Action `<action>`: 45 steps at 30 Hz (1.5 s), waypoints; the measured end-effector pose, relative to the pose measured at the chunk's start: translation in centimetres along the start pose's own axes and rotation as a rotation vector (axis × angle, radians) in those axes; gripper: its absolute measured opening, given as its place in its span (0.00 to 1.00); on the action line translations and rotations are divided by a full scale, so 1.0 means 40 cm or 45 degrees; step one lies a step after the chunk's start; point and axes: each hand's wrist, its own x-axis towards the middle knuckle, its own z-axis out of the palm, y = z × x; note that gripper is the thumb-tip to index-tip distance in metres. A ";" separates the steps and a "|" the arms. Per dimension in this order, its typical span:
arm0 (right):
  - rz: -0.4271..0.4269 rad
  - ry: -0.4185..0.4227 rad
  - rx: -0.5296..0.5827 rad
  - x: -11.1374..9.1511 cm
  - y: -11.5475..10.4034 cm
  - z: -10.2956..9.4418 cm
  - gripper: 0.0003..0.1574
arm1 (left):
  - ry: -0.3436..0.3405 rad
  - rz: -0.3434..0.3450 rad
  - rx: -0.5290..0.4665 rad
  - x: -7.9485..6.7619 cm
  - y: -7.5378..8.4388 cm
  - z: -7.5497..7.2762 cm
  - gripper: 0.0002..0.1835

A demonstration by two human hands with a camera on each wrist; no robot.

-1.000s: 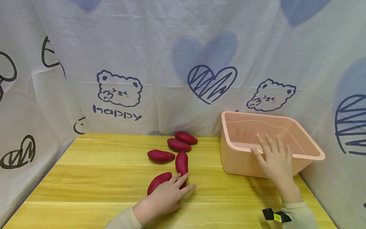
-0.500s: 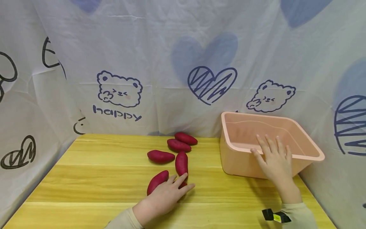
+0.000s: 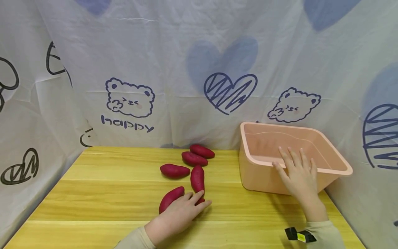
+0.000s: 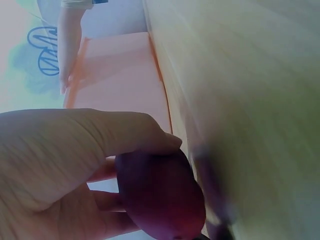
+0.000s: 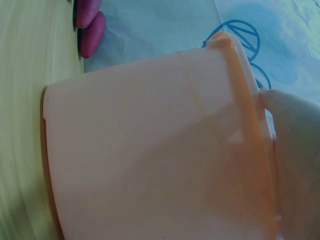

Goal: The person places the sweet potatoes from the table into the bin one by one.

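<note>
My left hand (image 3: 178,214) pinches a dark red sweet potato (image 4: 162,197) between thumb and fingers, low over the table. The hand hides most of it in the head view. Another sweet potato (image 3: 171,199) lies by the back of that hand, partly covered. Just beyond the fingertips is an upright sweet potato (image 3: 197,178). A sweet potato (image 3: 175,171) lies to its left, and two more sit behind it. My right hand (image 3: 301,181) rests on the near rim of a pink plastic bin (image 3: 248,176), its fingers stretched over the inside.
A yellow wood-grain table (image 3: 102,193) carries everything. A pale printed cloth (image 3: 174,103) hangs along the back and both sides. The bin stands close to the right-hand cloth.
My left hand has drawn very slightly toward the lower left over the sweet potatoes. The right hand and the bin stay in place.
</note>
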 end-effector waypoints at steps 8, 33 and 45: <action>0.002 0.010 -0.003 0.001 0.003 0.000 0.40 | 0.022 0.011 0.029 0.006 -0.003 -0.002 0.37; 0.003 0.005 -0.017 0.001 -0.007 -0.006 0.39 | 0.226 0.087 0.080 0.035 -0.039 -0.022 0.31; 0.006 0.006 -0.014 0.001 0.000 -0.001 0.39 | 0.283 0.133 0.119 0.090 -0.056 -0.065 0.26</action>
